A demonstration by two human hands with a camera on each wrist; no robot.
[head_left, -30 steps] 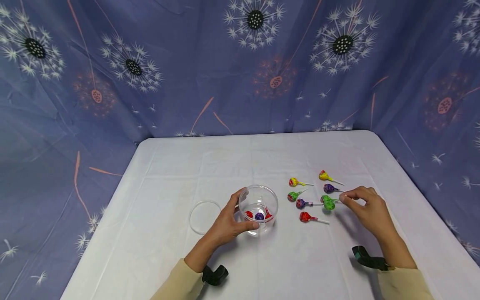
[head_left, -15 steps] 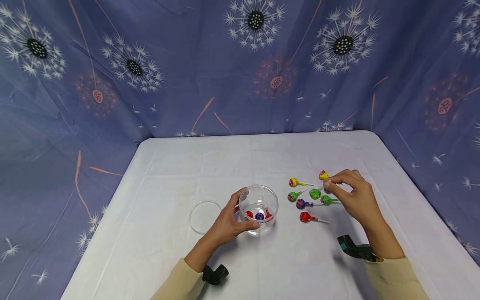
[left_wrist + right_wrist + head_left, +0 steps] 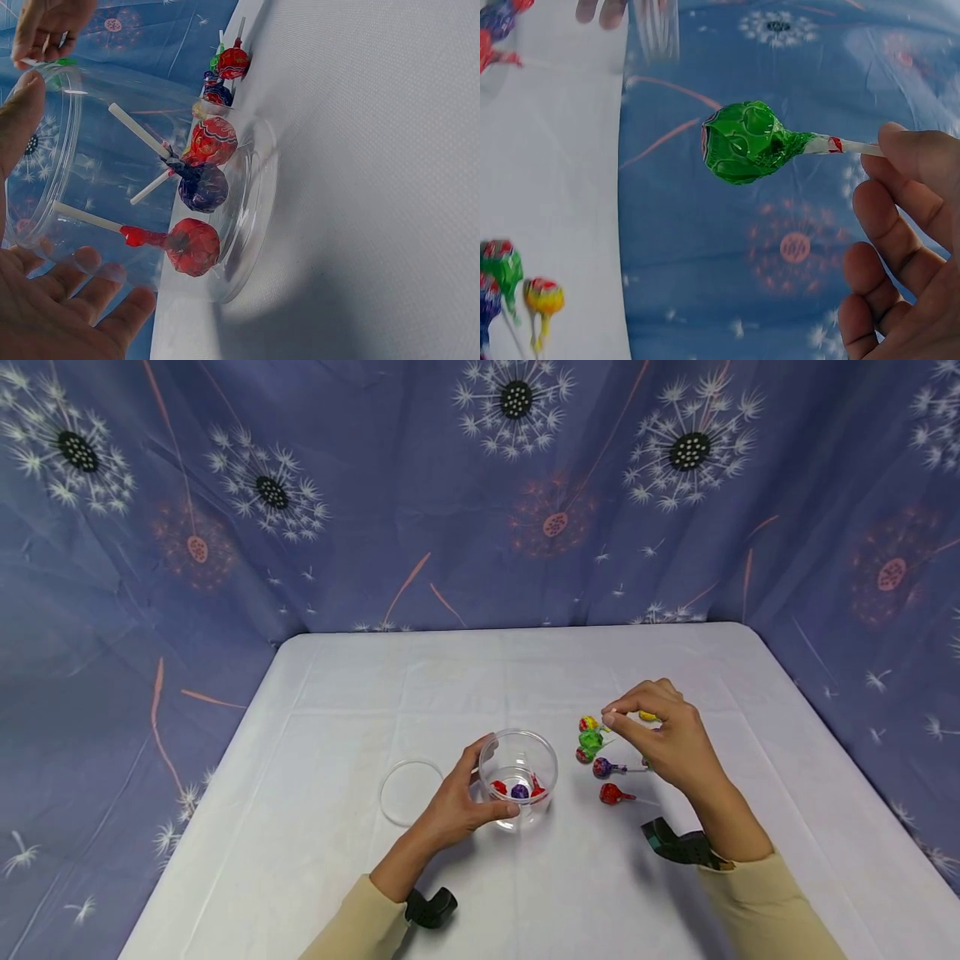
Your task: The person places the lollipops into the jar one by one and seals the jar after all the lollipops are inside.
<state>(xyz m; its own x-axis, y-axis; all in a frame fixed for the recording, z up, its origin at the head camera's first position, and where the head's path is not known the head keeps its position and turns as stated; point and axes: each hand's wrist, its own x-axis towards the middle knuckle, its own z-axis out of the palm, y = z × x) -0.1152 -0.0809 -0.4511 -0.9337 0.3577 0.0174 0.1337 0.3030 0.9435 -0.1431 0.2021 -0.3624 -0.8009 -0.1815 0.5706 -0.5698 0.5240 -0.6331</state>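
Note:
My left hand (image 3: 457, 806) grips a clear plastic cup (image 3: 551, 768) round its side, thumb across the front. Inside the cup lie a purple lollipop (image 3: 203, 187) and two red ones, the nearer red lollipop (image 3: 193, 247) with its stick pointing towards the mouth. My right hand (image 3: 667, 739) pinches the stick of a green lollipop (image 3: 742, 142) between thumb and forefinger, holding it in the air right of the cup. Under and beside that hand, a red lollipop (image 3: 611, 793), a purple lollipop (image 3: 602, 767) and a yellow lollipop (image 3: 588, 723) lie on the table; others are partly hidden.
A round clear lid (image 3: 381, 793) lies flat on the table left of the cup. The white-covered table (image 3: 360, 693) ends at the back against a blue dandelion-print curtain (image 3: 375, 510). Both wrists carry a black camera mount (image 3: 431, 908).
My right hand has lifted the green lollipop off the group and carried it left, towards the cup. My left hand and the cup have stayed put.

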